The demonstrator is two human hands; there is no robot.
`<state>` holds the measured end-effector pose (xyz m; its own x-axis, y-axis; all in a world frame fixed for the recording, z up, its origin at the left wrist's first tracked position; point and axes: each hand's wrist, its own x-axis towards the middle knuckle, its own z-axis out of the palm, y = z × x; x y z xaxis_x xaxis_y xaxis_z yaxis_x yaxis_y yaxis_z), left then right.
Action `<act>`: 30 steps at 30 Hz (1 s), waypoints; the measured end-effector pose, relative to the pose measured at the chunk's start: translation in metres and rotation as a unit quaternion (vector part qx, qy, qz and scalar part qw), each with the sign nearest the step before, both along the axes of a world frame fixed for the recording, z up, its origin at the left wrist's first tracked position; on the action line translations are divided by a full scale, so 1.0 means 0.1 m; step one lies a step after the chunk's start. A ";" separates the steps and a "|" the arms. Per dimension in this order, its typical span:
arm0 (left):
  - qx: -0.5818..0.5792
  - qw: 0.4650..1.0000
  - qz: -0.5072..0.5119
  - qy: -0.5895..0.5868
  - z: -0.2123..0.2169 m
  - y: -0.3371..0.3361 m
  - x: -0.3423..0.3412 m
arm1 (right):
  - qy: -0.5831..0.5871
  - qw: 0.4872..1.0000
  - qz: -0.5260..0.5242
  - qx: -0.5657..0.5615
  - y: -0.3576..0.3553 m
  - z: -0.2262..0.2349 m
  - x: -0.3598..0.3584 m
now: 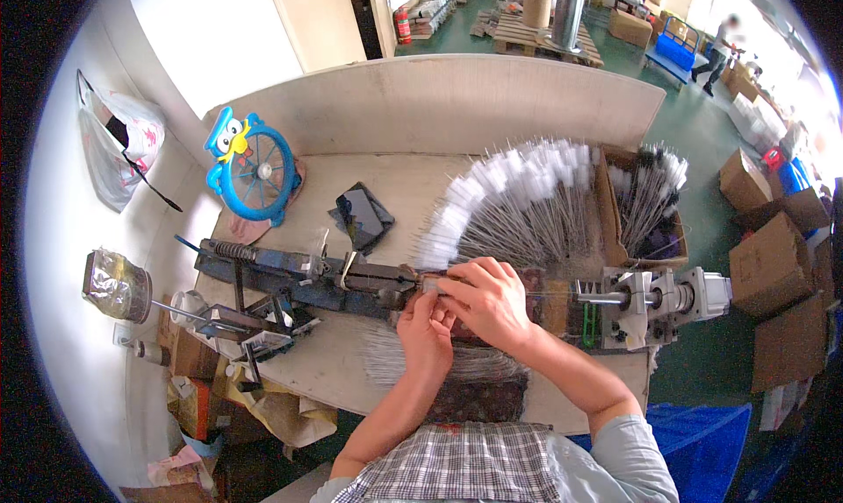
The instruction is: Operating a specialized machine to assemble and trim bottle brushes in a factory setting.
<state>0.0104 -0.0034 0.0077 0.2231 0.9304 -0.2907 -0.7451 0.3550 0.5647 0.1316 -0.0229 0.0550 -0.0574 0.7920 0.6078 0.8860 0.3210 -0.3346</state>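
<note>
My left hand and my right hand meet at the right end of a dark metal clamp on the bench. The fingers of both are pinched together around a small spot there; what they hold is hidden by the fingertips. To the right, a motor unit with a metal shaft points toward my right hand. Behind my hands, many thin wire brushes with white bristle ends lie fanned out. Loose thin wires lie in front of the clamp, beside my left wrist.
An open cardboard box holds more brushes, some dark. A blue duck-shaped fan stands at the back left, near a dark flat object. A low board edges the bench's back. Cardboard boxes stack at the right.
</note>
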 end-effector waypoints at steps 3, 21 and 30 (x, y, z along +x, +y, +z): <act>-0.004 1.000 -0.003 0.008 0.02 0.00 0.01 | 0.011 1.000 0.002 -0.001 0.00 0.00 0.00; -0.018 0.999 0.006 0.031 0.23 -0.02 0.02 | -0.065 0.995 -0.031 -0.073 -0.19 0.12 0.26; -0.013 0.994 -0.077 0.070 0.30 -0.10 -0.02 | -0.036 0.996 0.001 -0.081 -0.30 0.07 0.35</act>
